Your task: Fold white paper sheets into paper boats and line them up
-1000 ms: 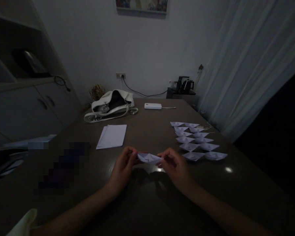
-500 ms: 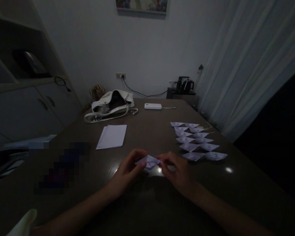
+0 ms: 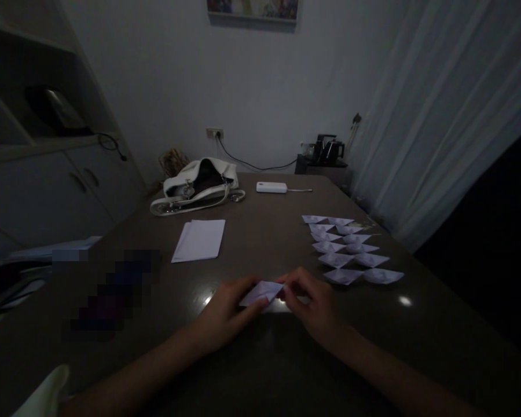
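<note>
A small white paper boat [image 3: 260, 293] is held between my hands above the dark table. My left hand [image 3: 230, 307] grips its left part, thumb on the near face and fingers behind. At the boat's right tip, my right hand [image 3: 310, 301] pinches the paper between thumb and fingertips. Several finished-looking paper boats [image 3: 339, 275] stand in two columns to the right of my right hand. Beyond my left hand lies a small stack of white paper sheets [image 3: 200, 240].
A white handbag [image 3: 200, 182] lies open at the table's far left, and a white power bank [image 3: 271, 187] with a short cable lies near the far edge. Black kettles [image 3: 330, 152] stand on a low cabinet behind. A sheer curtain [image 3: 417, 116] hangs at the right.
The paper boat has tilted in my hands, so its flatter side now shows. My left thumb has slid right along its lower edge. My right hand stays at the tip.
</note>
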Action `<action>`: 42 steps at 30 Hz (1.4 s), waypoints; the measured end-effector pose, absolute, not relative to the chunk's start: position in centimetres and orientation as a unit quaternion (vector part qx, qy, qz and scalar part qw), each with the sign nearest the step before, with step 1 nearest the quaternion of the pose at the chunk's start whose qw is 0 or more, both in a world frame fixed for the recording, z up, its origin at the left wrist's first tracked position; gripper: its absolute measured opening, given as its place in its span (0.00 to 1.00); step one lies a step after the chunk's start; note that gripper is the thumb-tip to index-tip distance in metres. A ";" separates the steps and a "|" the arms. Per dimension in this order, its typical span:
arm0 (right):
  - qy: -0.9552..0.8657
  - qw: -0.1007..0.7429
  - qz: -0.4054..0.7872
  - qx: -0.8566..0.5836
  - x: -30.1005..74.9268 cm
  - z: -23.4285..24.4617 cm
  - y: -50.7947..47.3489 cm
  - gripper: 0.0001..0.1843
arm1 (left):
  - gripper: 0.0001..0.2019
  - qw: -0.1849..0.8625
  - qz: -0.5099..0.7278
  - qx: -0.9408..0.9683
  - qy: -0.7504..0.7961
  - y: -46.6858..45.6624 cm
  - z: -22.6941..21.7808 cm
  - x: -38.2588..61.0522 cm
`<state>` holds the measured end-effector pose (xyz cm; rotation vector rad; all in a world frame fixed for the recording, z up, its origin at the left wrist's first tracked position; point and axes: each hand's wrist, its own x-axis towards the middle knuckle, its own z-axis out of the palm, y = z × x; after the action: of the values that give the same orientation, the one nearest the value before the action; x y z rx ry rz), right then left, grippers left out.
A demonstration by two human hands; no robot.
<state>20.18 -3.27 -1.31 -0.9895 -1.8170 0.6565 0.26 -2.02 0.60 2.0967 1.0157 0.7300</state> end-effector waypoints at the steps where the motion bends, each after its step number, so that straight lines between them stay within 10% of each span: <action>1: -0.736 0.470 0.272 -0.405 20.2 -1.3 -3.3 0.02 | 0.15 0.339 0.274 0.814 0.382 -2.1 0.6 0.3; 42: -0.560 0.461 0.533 -0.435 19.9 -0.9 -2.6 0.15 | 0.20 0.510 0.361 0.628 0.463 -1.4 -0.1 0.4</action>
<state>19.87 -2.57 -0.93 -1.0712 -1.3779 1.3102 0.40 -1.35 -0.05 1.5131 1.1158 0.8680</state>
